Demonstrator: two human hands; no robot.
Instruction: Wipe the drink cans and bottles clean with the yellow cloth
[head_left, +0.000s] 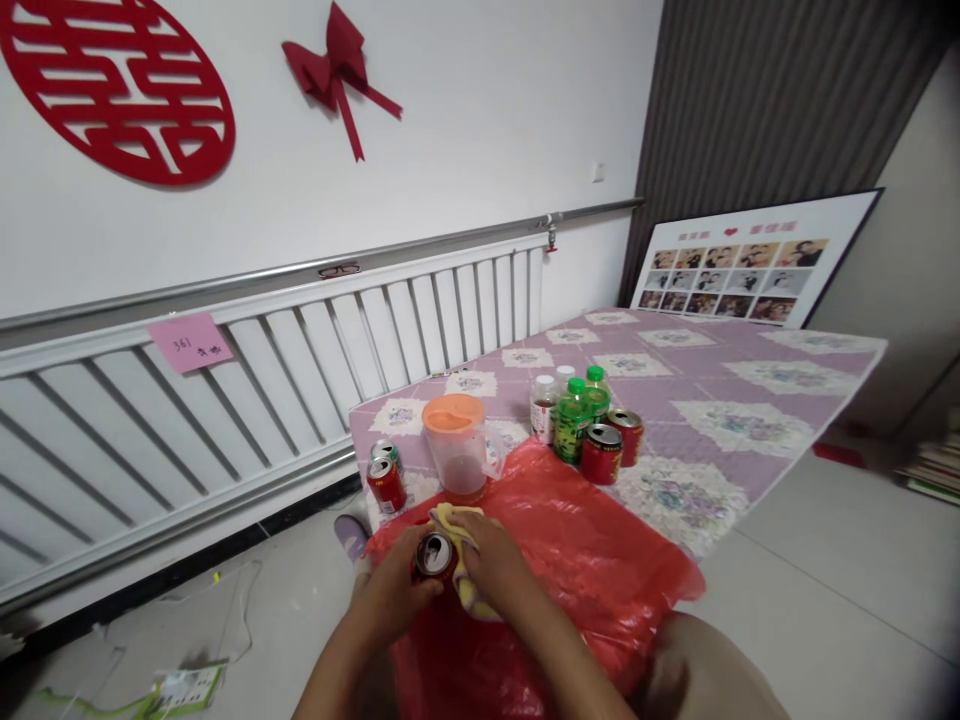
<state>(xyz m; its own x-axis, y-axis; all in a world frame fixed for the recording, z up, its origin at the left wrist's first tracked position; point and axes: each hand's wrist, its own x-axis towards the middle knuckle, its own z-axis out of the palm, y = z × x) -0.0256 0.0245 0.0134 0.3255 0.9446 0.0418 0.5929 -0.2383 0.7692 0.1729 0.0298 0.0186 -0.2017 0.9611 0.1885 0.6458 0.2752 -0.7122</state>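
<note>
My left hand (391, 587) is wrapped round an opened drink can (435, 556), its silver top facing up. My right hand (491, 560) presses a yellow cloth (466, 592) against the can's right side. Both hands are over a red plastic sheet (577, 545) that hangs over the table's near edge. Just behind them stands a clear pitcher (459, 462) with an orange lid and a little liquid at its bottom. To its left are a red can (386, 486) and a green-and-silver can (388, 453), both opened.
Two opened red cans (601, 456) stand right of the pitcher, beside green-capped bottles (573, 420) and white-capped bottles (542, 412). A patterned cloth covers the table (705, 380). Behind it are a white radiator (337, 345) and a leaning photo board (757, 262).
</note>
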